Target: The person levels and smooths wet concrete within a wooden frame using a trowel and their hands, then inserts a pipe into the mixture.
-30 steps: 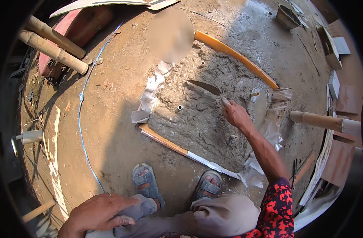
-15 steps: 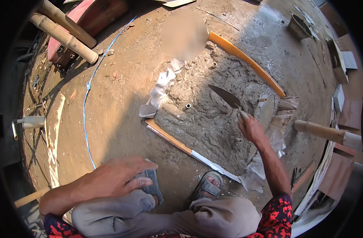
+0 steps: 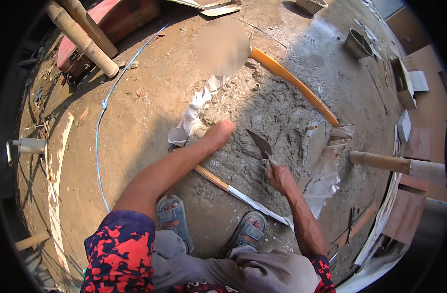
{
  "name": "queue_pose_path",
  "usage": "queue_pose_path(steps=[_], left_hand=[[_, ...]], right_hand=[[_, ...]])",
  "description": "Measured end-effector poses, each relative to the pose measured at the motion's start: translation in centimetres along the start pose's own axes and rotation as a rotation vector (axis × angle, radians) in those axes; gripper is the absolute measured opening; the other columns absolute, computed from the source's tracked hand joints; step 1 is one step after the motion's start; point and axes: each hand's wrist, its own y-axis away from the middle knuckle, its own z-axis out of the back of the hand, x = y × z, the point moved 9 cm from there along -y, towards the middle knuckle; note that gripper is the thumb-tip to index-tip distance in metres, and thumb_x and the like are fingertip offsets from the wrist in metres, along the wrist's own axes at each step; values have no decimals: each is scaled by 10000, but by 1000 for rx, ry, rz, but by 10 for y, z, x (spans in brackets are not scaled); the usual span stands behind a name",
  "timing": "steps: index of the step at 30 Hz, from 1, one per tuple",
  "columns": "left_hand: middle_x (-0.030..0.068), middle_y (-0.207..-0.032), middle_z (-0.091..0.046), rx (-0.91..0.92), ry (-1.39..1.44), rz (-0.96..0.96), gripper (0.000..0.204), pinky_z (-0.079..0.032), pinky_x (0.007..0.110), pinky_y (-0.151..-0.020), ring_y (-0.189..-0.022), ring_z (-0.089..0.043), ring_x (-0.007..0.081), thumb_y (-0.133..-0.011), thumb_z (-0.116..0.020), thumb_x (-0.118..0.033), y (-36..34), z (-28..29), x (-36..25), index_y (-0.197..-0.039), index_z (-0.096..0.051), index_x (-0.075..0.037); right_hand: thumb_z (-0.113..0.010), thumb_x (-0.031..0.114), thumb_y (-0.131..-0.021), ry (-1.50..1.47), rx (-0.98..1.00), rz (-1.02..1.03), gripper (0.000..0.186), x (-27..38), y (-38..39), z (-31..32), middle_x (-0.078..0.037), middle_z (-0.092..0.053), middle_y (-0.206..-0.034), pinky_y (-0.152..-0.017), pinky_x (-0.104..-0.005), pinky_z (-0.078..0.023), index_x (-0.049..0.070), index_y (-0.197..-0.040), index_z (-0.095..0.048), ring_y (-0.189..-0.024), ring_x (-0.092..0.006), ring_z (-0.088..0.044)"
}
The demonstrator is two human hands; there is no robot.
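Observation:
A patch of wet grey mortar lies in front of me inside a low wooden edging. My right hand is closed round the handle of a pointing trowel, its dark pointed blade over the mortar and aimed away to the left. My left hand is down at the mortar's left part, its fingers curled and mostly out of sight; whatever is in them is hidden. Short pipe stubs stick up from the mortar, one at the far side and one on the right.
An orange board bounds the mortar's far right, and a wood strip its near side. White sheeting lines the left edge. A blue rope crosses the dirt. Bamboo poles stand far left; a bucket sits far right.
My left hand has swung from above my knee forward and right, down to the mortar where a pipe stub showed. My right hand and the trowel have shifted slightly left and nearer in view.

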Motion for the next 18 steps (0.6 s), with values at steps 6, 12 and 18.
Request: queue_pose_path(steps=[6,12,18], left_hand=[[203,-869,-604,-77,147,-156,172,-500,448,-780,-874,-610,392,-714,-544,58,3,6,-2,-860,-607,-7],[190,-861,-601,-62,134,-158,151,-498,446,-777,-879,-607,382,-702,-578,48,2,4,-6,-842,-602,-6],[186,-866,-607,-75,154,-211,160,-493,446,-787,-881,-608,377,-688,-598,40,-5,1,-11,-839,-605,-12]], right_hand=[[-583,159,-870,-243,-68,-82,247,43,55,-30,-305,-596,-787,-704,-527,-464,-33,-1020,-539,-788,-482,-603],[-569,142,-870,-104,-65,59,368,92,55,-61,-338,-593,-873,-708,-546,-487,-114,-1116,-474,-780,-515,-597],[-556,147,-871,11,-29,99,403,93,27,-82,-326,-588,-910,-641,-542,-506,-109,-1167,-459,-748,-475,-617]])
